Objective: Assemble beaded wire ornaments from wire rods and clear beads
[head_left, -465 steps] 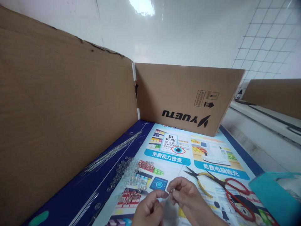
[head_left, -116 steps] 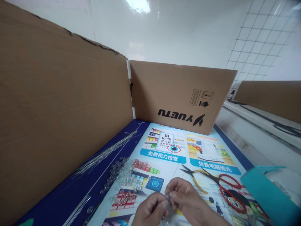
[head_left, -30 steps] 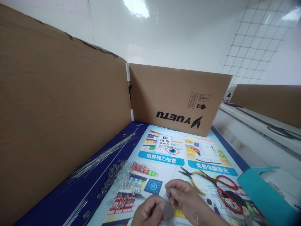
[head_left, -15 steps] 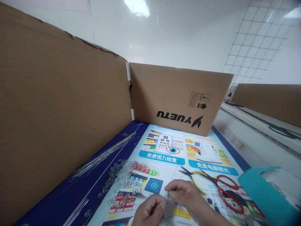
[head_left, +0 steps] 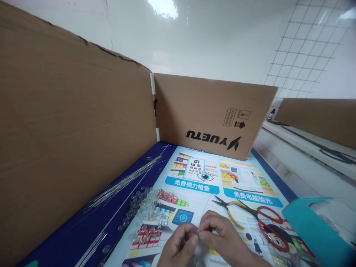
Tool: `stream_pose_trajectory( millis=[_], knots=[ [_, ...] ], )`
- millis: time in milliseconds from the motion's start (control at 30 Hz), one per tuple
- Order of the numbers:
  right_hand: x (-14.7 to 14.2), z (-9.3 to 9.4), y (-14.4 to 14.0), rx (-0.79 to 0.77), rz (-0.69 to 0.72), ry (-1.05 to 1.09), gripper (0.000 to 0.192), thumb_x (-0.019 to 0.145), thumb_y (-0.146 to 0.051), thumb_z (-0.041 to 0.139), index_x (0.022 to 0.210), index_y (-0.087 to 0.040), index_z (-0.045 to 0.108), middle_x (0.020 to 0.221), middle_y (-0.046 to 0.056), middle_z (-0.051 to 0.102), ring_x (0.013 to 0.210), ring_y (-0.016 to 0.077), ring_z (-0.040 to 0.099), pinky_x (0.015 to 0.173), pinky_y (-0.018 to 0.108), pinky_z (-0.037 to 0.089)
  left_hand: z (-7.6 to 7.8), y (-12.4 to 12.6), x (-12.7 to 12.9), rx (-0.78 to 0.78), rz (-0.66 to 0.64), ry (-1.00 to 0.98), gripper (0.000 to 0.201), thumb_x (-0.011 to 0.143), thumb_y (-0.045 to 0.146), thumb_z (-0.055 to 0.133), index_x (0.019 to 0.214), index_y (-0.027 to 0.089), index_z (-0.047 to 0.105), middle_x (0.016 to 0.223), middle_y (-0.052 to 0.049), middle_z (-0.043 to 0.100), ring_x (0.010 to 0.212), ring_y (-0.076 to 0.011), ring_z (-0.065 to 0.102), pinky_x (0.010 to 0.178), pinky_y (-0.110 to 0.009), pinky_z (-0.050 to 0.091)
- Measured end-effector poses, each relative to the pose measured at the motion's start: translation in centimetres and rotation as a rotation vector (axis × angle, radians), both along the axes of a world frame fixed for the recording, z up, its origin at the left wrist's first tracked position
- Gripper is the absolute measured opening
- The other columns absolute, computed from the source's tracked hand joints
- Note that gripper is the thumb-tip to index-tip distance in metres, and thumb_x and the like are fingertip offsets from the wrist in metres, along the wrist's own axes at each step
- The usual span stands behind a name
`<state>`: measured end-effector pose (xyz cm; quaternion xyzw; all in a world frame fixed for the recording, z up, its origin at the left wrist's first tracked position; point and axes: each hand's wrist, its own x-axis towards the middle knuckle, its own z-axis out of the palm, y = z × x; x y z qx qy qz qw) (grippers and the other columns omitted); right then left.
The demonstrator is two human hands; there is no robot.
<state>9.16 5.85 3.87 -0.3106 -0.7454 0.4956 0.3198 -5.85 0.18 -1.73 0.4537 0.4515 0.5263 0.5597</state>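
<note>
My left hand [head_left: 179, 245] and my right hand [head_left: 221, 233] meet at their fingertips low in the view, both in a pinch. A small clear bead was between my right fingers a moment ago; now the fingers mostly cover it. What my left fingers grip is hidden. Below the joined fingertips hangs a blurred, see-through cluster [head_left: 198, 256], too smeared to make out. Left of my hands, many loose clear beads [head_left: 150, 209] lie in a spread heap. Just beyond my right hand are yellow-handled pliers [head_left: 229, 213].
Red-handled scissors [head_left: 269, 226] lie right of the pliers, near a teal box [head_left: 314, 226]. Thin wires [head_left: 125, 181] lie on the blue strip at left, with a second bundle [head_left: 93, 248] nearer. Cardboard panels [head_left: 83, 122] wall the left and back [head_left: 194, 107].
My hands have come together from slightly apart, their fingertips now touching. The bead seen in my right fingers is now mostly covered. The view has shifted slightly.
</note>
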Motion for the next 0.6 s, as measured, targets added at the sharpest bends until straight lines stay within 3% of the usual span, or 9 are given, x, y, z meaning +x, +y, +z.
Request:
stream_pose_trajectory(
  millis=[267, 367, 467, 533, 600],
  knots=[
    [-0.4, 0.8, -0.5, 0.123, -0.093, -0.011, 0.011, 0.078, -0.022, 0.059, 0.068, -0.018, 0.063, 0.071, 0.001, 0.055, 0.069, 0.0138, 0.053, 0.065, 0.025, 0.041, -1.3, 0.4, 0.2, 0.062, -0.020, 0.097, 0.042, 0.072, 0.057, 0.054, 0.070, 0.016, 0.055, 0.063, 0.001, 0.047, 0.060, -0.0121, 0.040, 0.058, -0.025, 0.032],
    [-1.0, 1.2, 0.0, -0.010, 0.016, 0.010, 0.016, 0.079, -0.029, 0.059, 0.069, -0.016, 0.063, 0.073, 0.002, 0.056, 0.066, 0.0134, 0.053, 0.062, 0.025, 0.042, -1.5, 0.5, 0.3, 0.069, -0.011, 0.050, 0.042, 0.070, 0.058, 0.056, 0.068, 0.016, 0.052, 0.063, 0.001, 0.050, 0.060, -0.0122, 0.042, 0.059, -0.024, 0.034],
    [-2.4, 1.2, 2.0, -0.128, 0.098, -0.028, 0.029, 0.087, -0.036, 0.046, 0.077, -0.015, 0.064, 0.074, 0.003, 0.060, 0.059, 0.0114, 0.053, 0.057, 0.024, 0.043, -1.3, 0.5, 0.1, 0.075, -0.025, -0.026, 0.040, 0.073, 0.056, 0.055, 0.069, 0.016, 0.051, 0.063, 0.000, 0.052, 0.055, -0.0104, 0.041, 0.055, -0.023, 0.033],
    [-3.8, 0.6, 4.0, -0.029, 0.019, -0.124, 0.028, 0.089, -0.033, 0.042, 0.082, -0.016, 0.063, 0.075, 0.003, 0.062, 0.061, 0.0116, 0.053, 0.058, 0.023, 0.043, -1.1, 0.5, 0.1, 0.049, -0.033, -0.046, 0.041, 0.072, 0.057, 0.054, 0.070, 0.016, 0.051, 0.060, 0.000, 0.053, 0.050, -0.0092, 0.039, 0.051, -0.022, 0.031],
    [-5.6, -0.3, 5.9, 0.242, -0.028, -0.298, 0.018, 0.085, -0.025, 0.048, 0.081, -0.017, 0.064, 0.074, 0.002, 0.062, 0.067, 0.0129, 0.056, 0.062, 0.022, 0.043, -0.9, 0.6, 0.1, 0.014, -0.016, -0.050, 0.044, 0.070, 0.059, 0.055, 0.070, 0.015, 0.052, 0.059, 0.000, 0.054, 0.050, -0.0094, 0.040, 0.051, -0.022, 0.030]
  ],
)
